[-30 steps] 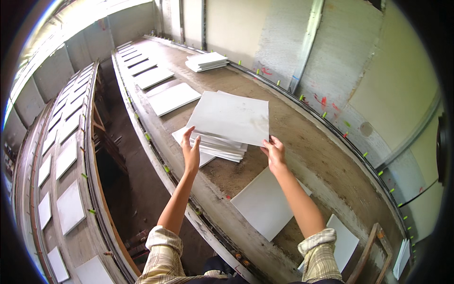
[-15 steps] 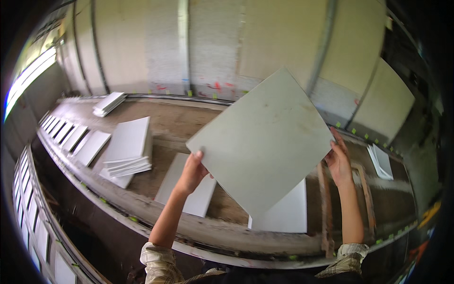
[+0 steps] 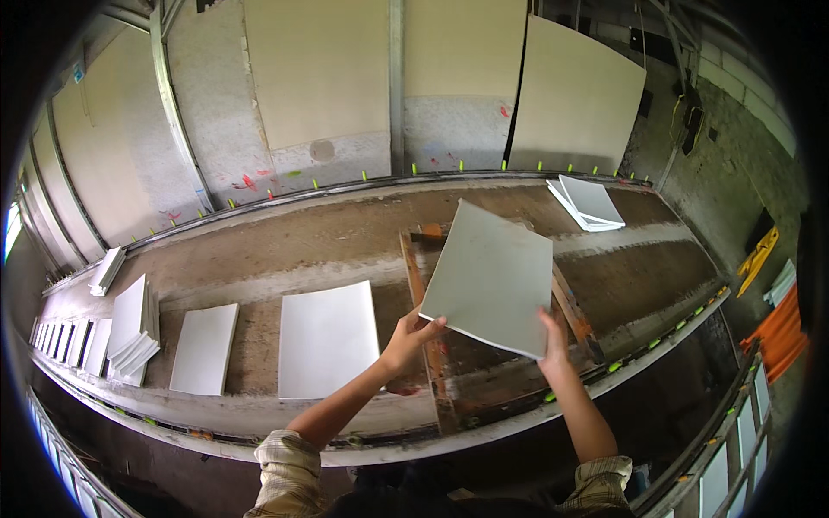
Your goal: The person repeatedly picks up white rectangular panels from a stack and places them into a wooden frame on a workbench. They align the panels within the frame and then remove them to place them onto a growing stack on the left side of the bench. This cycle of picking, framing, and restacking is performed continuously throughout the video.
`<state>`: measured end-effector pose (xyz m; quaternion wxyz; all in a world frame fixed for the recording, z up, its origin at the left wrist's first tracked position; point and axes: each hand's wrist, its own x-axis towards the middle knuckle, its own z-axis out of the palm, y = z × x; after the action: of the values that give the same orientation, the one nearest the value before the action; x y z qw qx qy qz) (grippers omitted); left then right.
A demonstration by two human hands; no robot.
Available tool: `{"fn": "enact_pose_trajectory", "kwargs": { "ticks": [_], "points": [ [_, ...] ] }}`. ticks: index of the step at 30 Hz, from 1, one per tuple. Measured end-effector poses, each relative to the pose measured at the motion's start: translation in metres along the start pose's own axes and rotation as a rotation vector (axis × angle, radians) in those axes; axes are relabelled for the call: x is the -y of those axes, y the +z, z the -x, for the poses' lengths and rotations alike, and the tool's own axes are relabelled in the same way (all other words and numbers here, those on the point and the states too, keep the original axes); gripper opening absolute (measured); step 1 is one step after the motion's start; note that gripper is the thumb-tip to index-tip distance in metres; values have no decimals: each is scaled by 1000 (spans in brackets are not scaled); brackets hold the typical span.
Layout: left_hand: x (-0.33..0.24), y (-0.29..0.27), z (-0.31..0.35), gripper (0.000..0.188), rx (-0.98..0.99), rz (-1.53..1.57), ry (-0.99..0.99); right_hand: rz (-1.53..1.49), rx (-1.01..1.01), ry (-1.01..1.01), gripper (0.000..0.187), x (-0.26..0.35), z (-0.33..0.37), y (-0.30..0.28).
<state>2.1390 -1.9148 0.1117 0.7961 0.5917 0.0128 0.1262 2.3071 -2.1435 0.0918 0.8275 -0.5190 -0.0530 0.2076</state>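
Observation:
A pale grey rectangular sheet (image 3: 492, 281) is held tilted between my two hands, above the long brown table. My left hand (image 3: 409, 341) grips its lower left corner, thumb on top and fingers underneath. At the lower right corner, my right hand (image 3: 553, 342) pinches the edge, and part of its grip is hidden. Below the sheet lies a worn wooden frame (image 3: 437, 388), partly covered by it. To the left of the frame, a white sheet (image 3: 326, 341) rests flat on the table, and another white sheet (image 3: 204, 350) lies beyond it.
Stacks of white sheets stand at the left (image 3: 131, 324), far left (image 3: 106, 271) and back right (image 3: 589, 203). Green clips line the table's edges (image 3: 363, 456). Racks with white sheets flank it at lower left (image 3: 65, 457) and lower right (image 3: 714, 479). An orange cloth (image 3: 777, 332) hangs at right.
My view has swung to the right along the table. The held sheet has turned from a diamond-like angle and now hangs over the wooden frame, still in both hands.

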Motion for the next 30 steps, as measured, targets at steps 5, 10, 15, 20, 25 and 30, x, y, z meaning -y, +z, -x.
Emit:
{"fn": "enact_pose_trajectory", "kwargs": {
  "ticks": [5,10,15,20,25,30],
  "points": [
    [18,-8,16,39,-10,-86,-28,166,-92,-146,53,37,-1,-35],
    [30,-35,14,35,-138,-467,-13,217,-48,-39,57,28,-2,-67],
    [69,-33,-5,35,-192,-986,153,485,-34,-45,54,18,-22,-52],
    [96,-21,-4,48,-130,-1376,161,541,40,-1,53,3,-47,-44],
    [94,-17,-5,52,22,-1522,90,559,131,67,54,-7,-74,-56],
    [111,-8,-24,50,-138,-1670,25,547,227,149,57,-2,-93,-55]
  ]
}}
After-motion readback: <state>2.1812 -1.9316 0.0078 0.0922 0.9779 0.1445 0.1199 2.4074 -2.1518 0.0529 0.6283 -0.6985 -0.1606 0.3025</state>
